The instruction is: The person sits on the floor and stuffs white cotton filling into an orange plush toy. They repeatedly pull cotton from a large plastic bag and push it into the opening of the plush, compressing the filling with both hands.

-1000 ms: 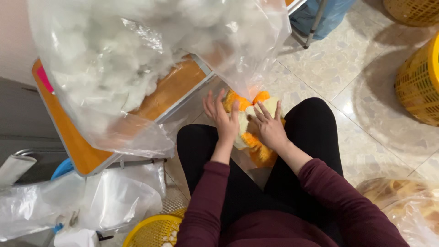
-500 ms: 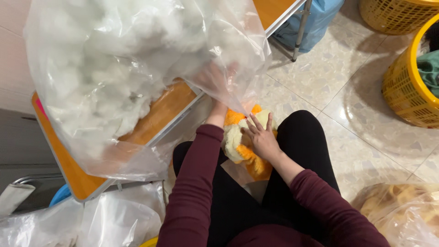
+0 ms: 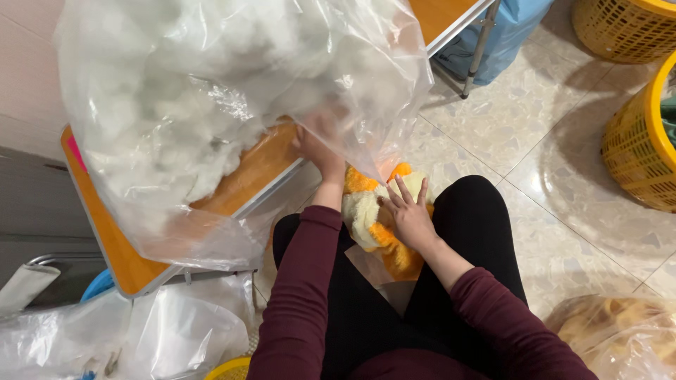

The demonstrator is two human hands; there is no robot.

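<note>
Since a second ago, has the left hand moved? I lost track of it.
Yes. The left hand left the plush toy on the lap and went up into the clear bag of white stuffing.

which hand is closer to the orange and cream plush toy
Right. The right hand rests on the plush toy; the left hand is above it, inside the bag of white stuffing.

- Light: bright, even, from overhead.
- Glare: sheen on clear plastic bag [image 3: 232, 119] and glossy floor tiles [image 3: 563, 162].
- Shadows: soft, beside yellow baskets [image 3: 637, 151].
- Blur: slight, within the bag.
</note>
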